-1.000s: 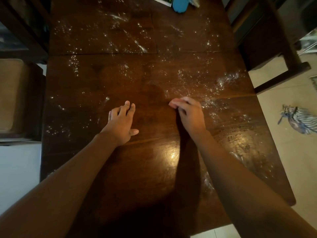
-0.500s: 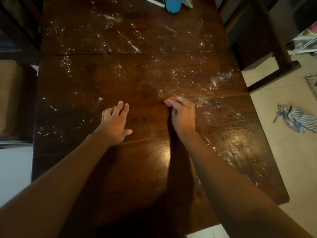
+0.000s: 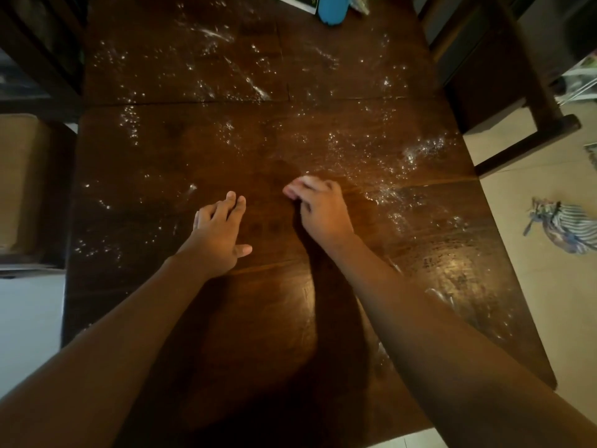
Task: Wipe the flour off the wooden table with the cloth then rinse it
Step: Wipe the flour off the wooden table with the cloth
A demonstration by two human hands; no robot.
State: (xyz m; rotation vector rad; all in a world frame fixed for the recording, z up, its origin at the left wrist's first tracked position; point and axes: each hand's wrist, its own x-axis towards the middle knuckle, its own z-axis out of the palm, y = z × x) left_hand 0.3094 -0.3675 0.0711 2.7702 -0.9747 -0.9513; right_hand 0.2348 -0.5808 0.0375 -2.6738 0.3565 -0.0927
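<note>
The dark wooden table (image 3: 258, 318) is sprinkled with white flour (image 3: 420, 150), thickest toward the right and far side. My left hand (image 3: 216, 234) rests flat on the wood near the middle, fingers straight and together, thumb out. My right hand (image 3: 319, 211) lies just to its right, its blurred, floury fingertips touching the tabletop and pointing left. Neither hand holds anything. A striped cloth (image 3: 565, 227) lies crumpled on the tiled floor to the right of the table.
A blue container (image 3: 332, 8) and a printed card (image 3: 297, 1) sit at the table's far edge. A dark wooden chair (image 3: 504, 76) stands at the far right, and a cushioned seat (image 3: 22, 182) at the left. Pale floor shows right of the table.
My right hand has slid a little to the left across the wood, closing toward my left hand, which has stayed put. The view has drifted slightly.
</note>
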